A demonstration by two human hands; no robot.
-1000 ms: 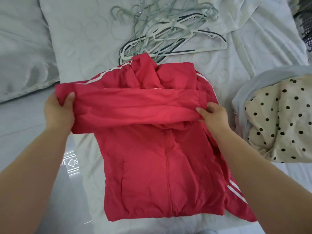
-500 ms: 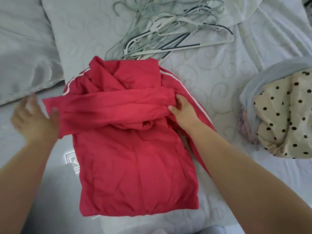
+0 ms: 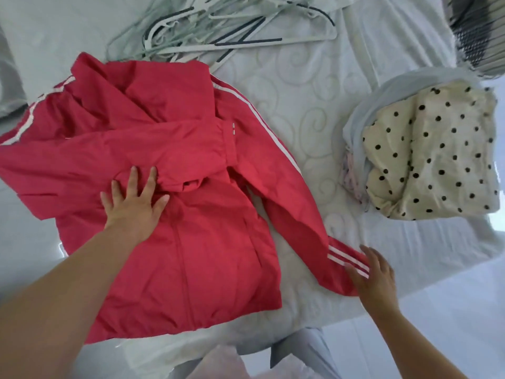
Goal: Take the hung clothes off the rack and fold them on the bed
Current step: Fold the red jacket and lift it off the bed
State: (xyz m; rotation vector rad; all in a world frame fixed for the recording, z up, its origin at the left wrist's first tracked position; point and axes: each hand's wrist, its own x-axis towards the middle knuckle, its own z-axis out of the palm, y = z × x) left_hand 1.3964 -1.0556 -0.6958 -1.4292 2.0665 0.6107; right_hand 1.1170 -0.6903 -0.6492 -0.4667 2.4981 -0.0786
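Observation:
A red jacket point(image 3: 207, 258) with white sleeve stripes lies front up on the pale bed point(image 3: 308, 110). One sleeve is folded across its chest. My left hand point(image 3: 135, 203) presses flat on the chest just below that folded sleeve, fingers spread. The other sleeve runs down the jacket's right side to a striped cuff. My right hand point(image 3: 375, 277) is at that cuff with straight fingers touching it; it is blurred.
A heap of empty hangers point(image 3: 218, 26) lies beyond the jacket's collar. A pile of folded clothes topped by a cream polka-dot piece point(image 3: 437, 154) sits on the right. A grey pillow point(image 3: 11, 86) is at the far left, a striped dark item point(image 3: 481, 31) top right.
My left hand came from the jacket's left edge onto its chest. My right hand let go of the folded sleeve's cuff and dropped to the other sleeve's cuff. The view shifted left.

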